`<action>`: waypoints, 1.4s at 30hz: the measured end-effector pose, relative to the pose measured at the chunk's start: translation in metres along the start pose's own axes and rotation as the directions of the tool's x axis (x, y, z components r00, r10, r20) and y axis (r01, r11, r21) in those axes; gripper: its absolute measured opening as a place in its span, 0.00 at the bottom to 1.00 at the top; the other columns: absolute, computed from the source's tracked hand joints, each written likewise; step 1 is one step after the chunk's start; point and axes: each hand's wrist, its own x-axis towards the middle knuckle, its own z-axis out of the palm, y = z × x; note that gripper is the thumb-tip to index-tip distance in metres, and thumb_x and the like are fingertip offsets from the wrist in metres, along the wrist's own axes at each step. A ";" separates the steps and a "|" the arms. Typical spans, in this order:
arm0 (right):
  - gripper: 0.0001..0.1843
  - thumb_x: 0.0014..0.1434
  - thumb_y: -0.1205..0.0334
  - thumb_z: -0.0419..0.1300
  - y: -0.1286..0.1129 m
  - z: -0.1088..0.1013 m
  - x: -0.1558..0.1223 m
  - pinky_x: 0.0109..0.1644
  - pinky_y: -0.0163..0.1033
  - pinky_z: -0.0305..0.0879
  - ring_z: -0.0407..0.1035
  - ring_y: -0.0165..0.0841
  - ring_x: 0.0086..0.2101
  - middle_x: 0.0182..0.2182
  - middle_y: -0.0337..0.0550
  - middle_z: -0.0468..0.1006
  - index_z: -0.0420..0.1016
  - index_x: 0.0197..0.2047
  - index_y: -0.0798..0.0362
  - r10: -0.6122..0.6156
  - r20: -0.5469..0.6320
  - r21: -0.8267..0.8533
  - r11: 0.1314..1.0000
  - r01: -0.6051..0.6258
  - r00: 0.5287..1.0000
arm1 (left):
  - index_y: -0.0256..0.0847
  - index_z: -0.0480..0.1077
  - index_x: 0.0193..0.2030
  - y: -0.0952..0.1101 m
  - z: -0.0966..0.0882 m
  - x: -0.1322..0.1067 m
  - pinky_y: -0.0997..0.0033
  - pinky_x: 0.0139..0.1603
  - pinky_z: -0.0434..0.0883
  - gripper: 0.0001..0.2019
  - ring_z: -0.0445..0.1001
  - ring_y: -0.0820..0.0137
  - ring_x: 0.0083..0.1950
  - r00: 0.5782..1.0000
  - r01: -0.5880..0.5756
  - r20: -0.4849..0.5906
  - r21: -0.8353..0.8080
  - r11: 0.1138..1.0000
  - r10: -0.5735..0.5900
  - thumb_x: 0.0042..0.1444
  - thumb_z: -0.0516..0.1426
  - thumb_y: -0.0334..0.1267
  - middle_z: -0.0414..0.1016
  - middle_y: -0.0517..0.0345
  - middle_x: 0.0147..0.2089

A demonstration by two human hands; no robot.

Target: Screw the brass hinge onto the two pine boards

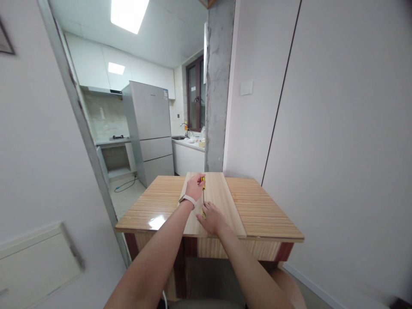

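My left hand (195, 187), with a pale-banded watch (188, 198) at the wrist, is closed around the yellow-and-black handle of a screwdriver (203, 183). Its thin metal shaft points back toward me, down to my right hand (212, 218). The fingertips of that hand are at the shaft's lower end, with a small yellow piece (203, 213) between thumb and fingers; its kind is too small to make out. Both hands are over a pale wooden board (229, 214), which lies flat across the middle of a wood-grain table (257, 206).
The table's front edge is close to me, with dark red legs below. A wall (337, 150) runs along the right. Behind the table stand a grey pillar (219, 107) and a kitchen with a silver refrigerator (151, 116). A cable (125, 187) lies on the kitchen floor.
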 end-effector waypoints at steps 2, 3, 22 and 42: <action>0.42 0.70 0.37 0.44 0.000 -0.001 0.000 0.73 0.52 0.42 0.48 0.46 0.71 0.71 0.57 0.59 0.60 0.74 0.59 0.006 0.006 0.008 1.000 -0.006 1.000 | 0.44 0.76 0.51 0.001 0.000 0.000 0.69 0.46 0.77 0.14 0.79 0.71 0.42 1.000 -0.001 0.012 -0.020 1.000 0.002 0.59 0.62 0.28 0.81 0.57 0.46; 0.41 0.70 0.37 0.45 0.000 -0.002 -0.001 0.73 0.51 0.42 0.48 0.45 0.71 0.71 0.56 0.59 0.60 0.74 0.58 0.010 0.007 0.012 1.000 -0.010 1.000 | 0.44 0.76 0.51 0.002 0.000 0.000 0.69 0.45 0.77 0.14 0.79 0.70 0.42 1.000 0.001 0.015 -0.024 1.000 0.000 0.59 0.62 0.29 0.81 0.57 0.45; 0.40 0.69 0.37 0.47 -0.002 -0.002 -0.001 0.73 0.52 0.43 0.50 0.45 0.70 0.70 0.55 0.61 0.61 0.73 0.55 0.005 -0.012 0.000 1.000 -0.005 1.000 | 0.46 0.76 0.53 0.001 0.005 0.002 0.68 0.48 0.77 0.15 0.81 0.70 0.44 0.998 0.029 0.047 -0.033 0.999 -0.028 0.61 0.59 0.27 0.81 0.58 0.45; 0.42 0.70 0.36 0.44 -0.002 -0.001 0.000 0.73 0.52 0.44 0.50 0.46 0.70 0.71 0.58 0.60 0.61 0.73 0.60 0.000 -0.012 -0.004 1.000 0.000 1.000 | 0.43 0.77 0.49 -0.003 0.003 0.002 0.67 0.49 0.75 0.13 0.77 0.72 0.41 0.999 -0.004 -0.054 0.044 0.999 0.006 0.58 0.62 0.27 0.79 0.55 0.46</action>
